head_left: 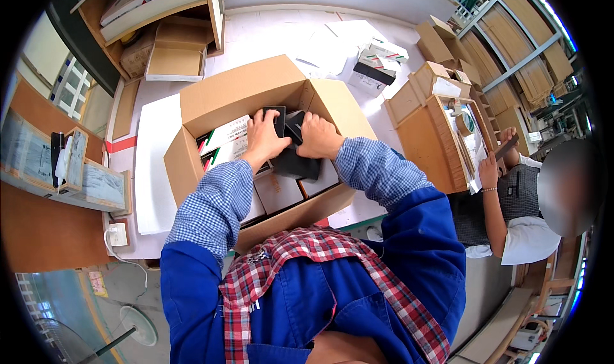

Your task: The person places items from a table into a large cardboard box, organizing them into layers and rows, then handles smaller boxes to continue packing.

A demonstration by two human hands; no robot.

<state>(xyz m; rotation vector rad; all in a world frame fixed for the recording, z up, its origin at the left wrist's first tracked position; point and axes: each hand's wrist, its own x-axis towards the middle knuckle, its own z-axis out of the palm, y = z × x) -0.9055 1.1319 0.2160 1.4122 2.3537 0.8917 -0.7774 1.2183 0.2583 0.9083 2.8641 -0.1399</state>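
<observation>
An open cardboard carton (240, 86) stands in front of me with its flaps raised. Inside it are white boxes (224, 135) with red and green marks, and several dark boxes. My left hand (265, 139) reaches into the carton, its fingers curled over a small black box (279, 116). Close beside it, my right hand (320, 137) grips another black box (294, 128), which sits tilted. Below the hands lies a larger black piece (297, 166), partly over paler boxes (276, 191). The undersides of the held boxes are hidden.
A stack of small boxes (374, 70) stands on the table behind the carton. Wooden shelving (217, 18) holds an open box (176, 54) at the far left. To the right, a co-worker (511, 197) handles a dark object beside a wooden tray (441, 134). White sheets (157, 172) lie left of the carton.
</observation>
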